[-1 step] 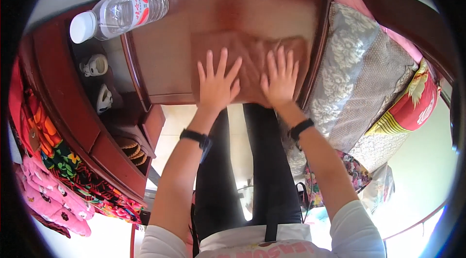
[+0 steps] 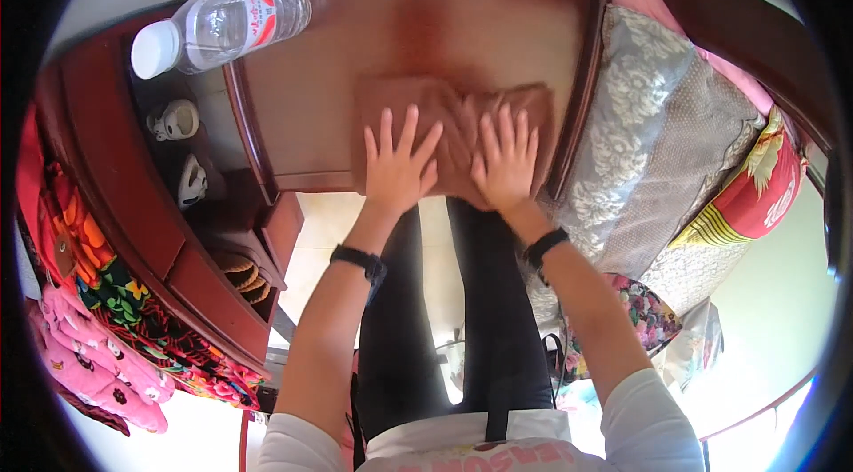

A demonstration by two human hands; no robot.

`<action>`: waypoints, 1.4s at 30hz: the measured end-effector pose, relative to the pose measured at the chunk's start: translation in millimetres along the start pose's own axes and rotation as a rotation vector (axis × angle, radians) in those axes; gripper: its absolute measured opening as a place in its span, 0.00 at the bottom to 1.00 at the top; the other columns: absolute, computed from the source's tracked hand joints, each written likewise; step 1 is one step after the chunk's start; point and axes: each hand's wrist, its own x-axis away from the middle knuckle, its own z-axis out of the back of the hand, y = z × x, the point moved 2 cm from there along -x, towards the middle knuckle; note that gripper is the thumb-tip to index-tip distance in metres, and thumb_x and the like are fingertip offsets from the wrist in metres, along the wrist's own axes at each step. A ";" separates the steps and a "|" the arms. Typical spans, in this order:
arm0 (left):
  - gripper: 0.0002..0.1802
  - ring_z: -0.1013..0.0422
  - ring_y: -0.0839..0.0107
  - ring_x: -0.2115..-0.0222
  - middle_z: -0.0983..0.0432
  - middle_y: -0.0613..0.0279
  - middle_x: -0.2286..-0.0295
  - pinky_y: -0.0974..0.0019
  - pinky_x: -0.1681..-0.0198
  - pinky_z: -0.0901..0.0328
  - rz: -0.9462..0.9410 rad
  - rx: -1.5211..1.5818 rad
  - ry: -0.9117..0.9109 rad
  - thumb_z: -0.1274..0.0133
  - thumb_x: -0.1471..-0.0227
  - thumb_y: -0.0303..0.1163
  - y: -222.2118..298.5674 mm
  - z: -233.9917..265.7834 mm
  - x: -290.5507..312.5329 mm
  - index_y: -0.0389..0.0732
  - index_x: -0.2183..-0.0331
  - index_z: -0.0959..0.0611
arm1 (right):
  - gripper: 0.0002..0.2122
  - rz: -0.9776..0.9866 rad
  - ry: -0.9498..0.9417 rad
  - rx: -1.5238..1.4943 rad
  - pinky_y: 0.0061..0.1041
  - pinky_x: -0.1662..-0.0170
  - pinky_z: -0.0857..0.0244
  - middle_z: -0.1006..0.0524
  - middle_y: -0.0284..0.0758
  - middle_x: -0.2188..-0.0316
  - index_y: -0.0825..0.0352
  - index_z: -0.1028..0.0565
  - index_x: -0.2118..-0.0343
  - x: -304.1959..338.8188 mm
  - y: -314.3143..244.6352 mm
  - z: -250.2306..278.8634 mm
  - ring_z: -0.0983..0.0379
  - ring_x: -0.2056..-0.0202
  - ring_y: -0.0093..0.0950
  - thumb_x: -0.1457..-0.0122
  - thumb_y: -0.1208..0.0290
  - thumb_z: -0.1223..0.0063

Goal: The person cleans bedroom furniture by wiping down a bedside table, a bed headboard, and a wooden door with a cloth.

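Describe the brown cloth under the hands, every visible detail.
The brown cloth is plain reddish-brown and looks like soft, thin fabric. It lies spread on the near part of the wooden tabletop, roughly rectangular, with creases bunched between the hands and an uneven far edge. Its near side seems to droop over the table's edge. The left hand and right hand rest on it, fingers spread.

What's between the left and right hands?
Brown cloth, creased there, on the reddish-brown tabletop; the left hand and right hand rest on it. Shows in the head view.
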 end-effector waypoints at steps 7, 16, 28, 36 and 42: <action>0.33 0.56 0.44 0.45 0.52 0.54 0.44 0.38 0.47 0.57 -0.148 -0.006 -0.092 0.49 0.59 0.43 -24.6 -2.8 34.5 0.57 0.47 0.36 | 0.27 0.109 -0.001 -0.059 0.50 0.45 0.58 0.43 0.37 0.44 0.52 0.35 0.49 23.4 -22.5 -7.1 0.50 0.43 0.41 0.57 0.61 0.52; 0.33 0.59 0.43 0.44 0.56 0.51 0.43 0.40 0.45 0.60 0.202 -0.107 0.197 0.52 0.56 0.40 -107.0 62.1 -19.1 0.52 0.46 0.38 | 0.27 0.207 0.170 -0.039 0.54 0.45 0.59 0.49 0.40 0.42 0.53 0.41 0.45 -155.2 -72.2 17.1 0.55 0.43 0.47 0.51 0.61 0.54; 0.33 0.60 0.44 0.43 0.57 0.42 0.44 0.46 0.43 0.61 0.505 0.141 0.195 0.57 0.55 0.29 -58.5 4.1 78.3 0.35 0.45 0.44 | 0.26 0.348 -0.127 -0.031 0.51 0.44 0.61 0.49 0.37 0.41 0.53 0.39 0.45 -33.6 -139.8 -15.4 0.56 0.41 0.42 0.51 0.62 0.55; 0.34 0.57 0.47 0.43 0.54 0.52 0.43 0.41 0.45 0.58 0.343 0.012 0.089 0.52 0.56 0.33 -40.1 1.2 61.6 0.40 0.46 0.40 | 0.22 0.430 -0.080 -0.142 0.47 0.44 0.56 0.43 0.30 0.43 0.57 0.34 0.50 -28.7 -94.9 -9.0 0.52 0.42 0.33 0.51 0.61 0.54; 0.32 0.56 0.50 0.43 0.51 0.62 0.44 0.34 0.48 0.59 0.021 -0.110 0.077 0.53 0.56 0.37 17.0 8.9 -27.7 0.51 0.47 0.37 | 0.23 0.065 0.004 -0.011 0.48 0.44 0.57 0.45 0.31 0.43 0.54 0.35 0.49 -25.1 8.2 26.4 0.53 0.42 0.36 0.51 0.60 0.53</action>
